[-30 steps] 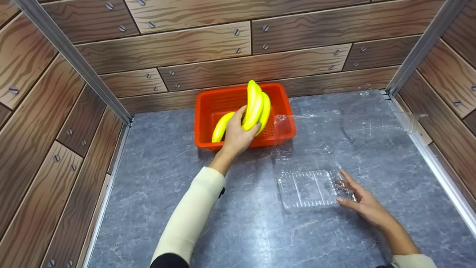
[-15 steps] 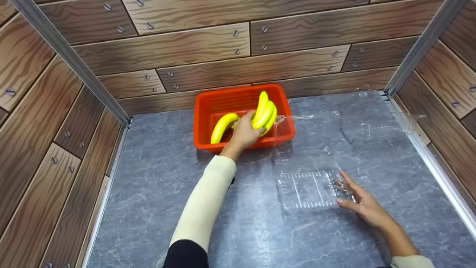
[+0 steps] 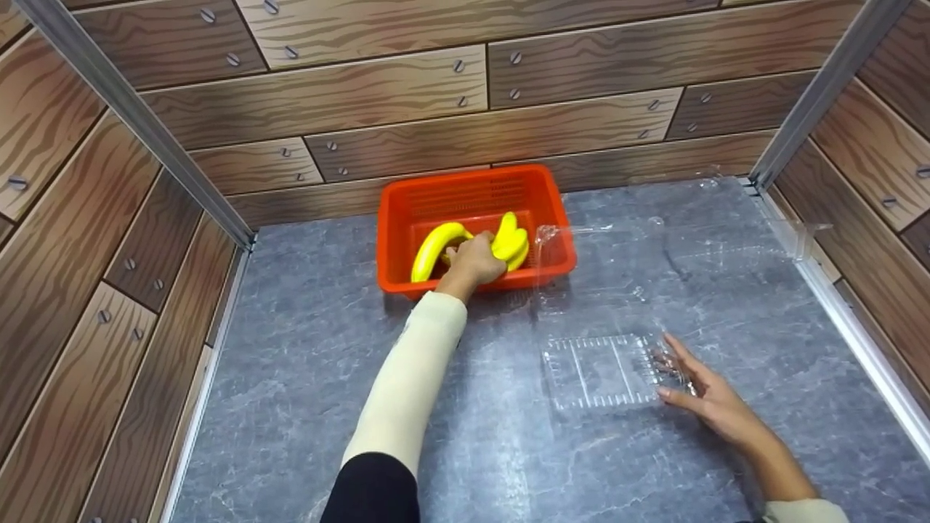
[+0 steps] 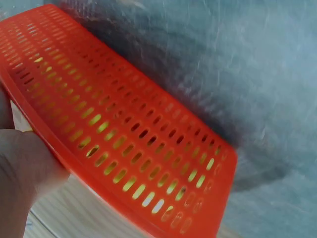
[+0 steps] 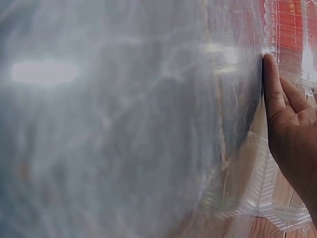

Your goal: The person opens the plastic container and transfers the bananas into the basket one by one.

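In the head view, my left hand [image 3: 476, 260] reaches into a red plastic basket [image 3: 389, 247] and grips a bunch of yellow bananas [image 3: 511, 247] at its near left end. Most of its fingers are hidden. Another yellow banana [image 3: 436, 250] lies to the left of that hand. The left wrist view shows yellow through the slots of the basket's wall [image 4: 124, 124]. At the front right, my right hand [image 3: 716, 399] touches the right end of a clear plastic clamshell box [image 3: 599, 370], thumb and fingers apart. Its fingers [image 5: 272, 82] look straight in the right wrist view.
The box's raised clear lid [image 3: 603, 276] stands behind its base and overlaps the basket's right side in the head view. More clear plastic [image 3: 734, 247] lies to its right. Wood-patterned walls [image 3: 407, 87] enclose the grey marbled table [image 3: 312, 349] at the back and sides.
My left hand has moved a little right, then lowered the bunch of bananas down into the basket. My right hand and the clear box have stayed in place.
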The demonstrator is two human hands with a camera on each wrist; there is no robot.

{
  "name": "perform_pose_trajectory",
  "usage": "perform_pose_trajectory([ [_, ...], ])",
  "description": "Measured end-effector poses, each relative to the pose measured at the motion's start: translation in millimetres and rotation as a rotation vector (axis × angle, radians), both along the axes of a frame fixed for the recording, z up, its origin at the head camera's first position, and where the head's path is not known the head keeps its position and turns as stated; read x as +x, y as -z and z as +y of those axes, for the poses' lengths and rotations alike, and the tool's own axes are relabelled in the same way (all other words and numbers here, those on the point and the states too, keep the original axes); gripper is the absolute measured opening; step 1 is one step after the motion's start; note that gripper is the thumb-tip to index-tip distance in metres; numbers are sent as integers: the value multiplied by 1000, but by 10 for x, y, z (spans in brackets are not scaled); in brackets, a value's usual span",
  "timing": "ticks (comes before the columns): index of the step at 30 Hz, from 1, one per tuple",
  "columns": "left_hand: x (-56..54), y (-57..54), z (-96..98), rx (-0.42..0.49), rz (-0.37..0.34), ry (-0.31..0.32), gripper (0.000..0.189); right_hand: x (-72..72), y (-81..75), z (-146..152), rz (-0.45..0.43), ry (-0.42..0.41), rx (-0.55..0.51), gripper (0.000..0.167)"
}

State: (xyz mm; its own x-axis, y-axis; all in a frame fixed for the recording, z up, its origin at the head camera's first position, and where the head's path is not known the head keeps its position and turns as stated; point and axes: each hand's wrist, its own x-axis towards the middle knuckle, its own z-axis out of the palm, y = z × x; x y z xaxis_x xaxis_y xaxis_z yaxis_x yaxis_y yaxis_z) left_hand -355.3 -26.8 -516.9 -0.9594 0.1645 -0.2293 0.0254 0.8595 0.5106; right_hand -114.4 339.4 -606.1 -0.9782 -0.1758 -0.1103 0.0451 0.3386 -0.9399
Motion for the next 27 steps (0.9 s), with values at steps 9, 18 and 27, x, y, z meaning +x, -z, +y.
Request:
perform_pose_trajectory([
  [9, 21, 28, 1, 80, -31, -40, 69, -12, 25, -3, 69, 2, -28, 91],
  [18, 39, 52, 41, 13, -19, -61, 66, -14, 18, -10, 5, 18, 16, 94],
  [27, 21, 81, 60, -21, 9, -59, 66, -33, 29, -20, 11, 12, 20, 94],
])
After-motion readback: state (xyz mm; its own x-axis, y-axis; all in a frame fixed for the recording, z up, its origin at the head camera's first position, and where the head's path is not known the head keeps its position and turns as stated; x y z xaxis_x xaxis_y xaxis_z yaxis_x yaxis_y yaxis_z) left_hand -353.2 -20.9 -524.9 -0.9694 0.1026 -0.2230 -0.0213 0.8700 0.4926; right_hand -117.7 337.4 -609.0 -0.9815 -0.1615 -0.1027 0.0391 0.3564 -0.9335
